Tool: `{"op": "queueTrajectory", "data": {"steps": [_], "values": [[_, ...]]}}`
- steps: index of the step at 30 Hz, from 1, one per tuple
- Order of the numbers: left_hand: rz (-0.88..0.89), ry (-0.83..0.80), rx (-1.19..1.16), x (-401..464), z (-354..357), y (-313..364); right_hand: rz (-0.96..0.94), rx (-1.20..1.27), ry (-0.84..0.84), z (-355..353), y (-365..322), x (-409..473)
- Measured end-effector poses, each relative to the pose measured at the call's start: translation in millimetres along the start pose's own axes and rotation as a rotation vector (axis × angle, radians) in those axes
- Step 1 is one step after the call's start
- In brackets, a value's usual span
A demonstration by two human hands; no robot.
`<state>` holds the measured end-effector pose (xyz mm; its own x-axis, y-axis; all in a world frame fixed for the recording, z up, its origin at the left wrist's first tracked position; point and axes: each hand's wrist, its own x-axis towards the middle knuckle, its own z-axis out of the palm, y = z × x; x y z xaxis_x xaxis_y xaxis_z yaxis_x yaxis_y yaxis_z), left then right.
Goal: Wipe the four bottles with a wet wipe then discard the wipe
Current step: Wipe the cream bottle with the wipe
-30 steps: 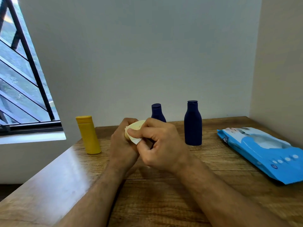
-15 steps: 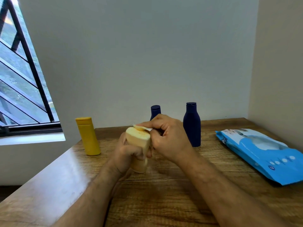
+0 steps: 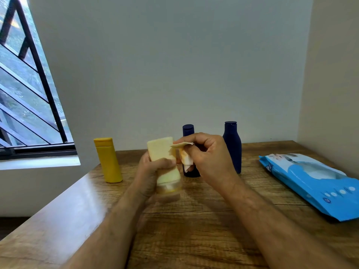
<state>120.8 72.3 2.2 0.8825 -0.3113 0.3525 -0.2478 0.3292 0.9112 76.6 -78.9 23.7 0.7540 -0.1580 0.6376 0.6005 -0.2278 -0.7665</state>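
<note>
My left hand grips a pale cream bottle around its middle, holding it upside down above the table, cap end blurred below. My right hand pinches a crumpled white wet wipe against the bottle's right side near its raised end. A yellow bottle stands upright to the left. Two dark blue bottles stand behind my hands: a small one, mostly hidden, and a taller one to its right.
A blue pack of wet wipes lies flat at the right of the wooden table. Walls close the back and right sides. A barred window is at the left, beyond the table's left edge.
The cream bottle has been turned upright out of my cupped hands and lifted a little. My right hand has shifted the wipe from its end to its upper right side.
</note>
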Motion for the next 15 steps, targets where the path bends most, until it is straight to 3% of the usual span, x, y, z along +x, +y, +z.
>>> {"op": "queueTrajectory", "data": {"steps": [3,6,12,15], "values": [[0.041,0.171,-0.132,3.5,-1.2,5.3,0.019,-0.087,0.041,2.6,4.2,-0.1],[0.089,0.320,-0.108,5.2,4.6,9.3,0.045,-0.122,0.042,4.9,3.2,-2.2],[0.152,0.394,0.074,5.9,-1.9,6.6,0.048,-0.168,-0.008,8.1,5.0,-3.7],[0.091,0.391,-0.057,7.2,-0.2,9.7,-0.049,-0.265,-0.058,7.6,3.7,-5.9]]}}
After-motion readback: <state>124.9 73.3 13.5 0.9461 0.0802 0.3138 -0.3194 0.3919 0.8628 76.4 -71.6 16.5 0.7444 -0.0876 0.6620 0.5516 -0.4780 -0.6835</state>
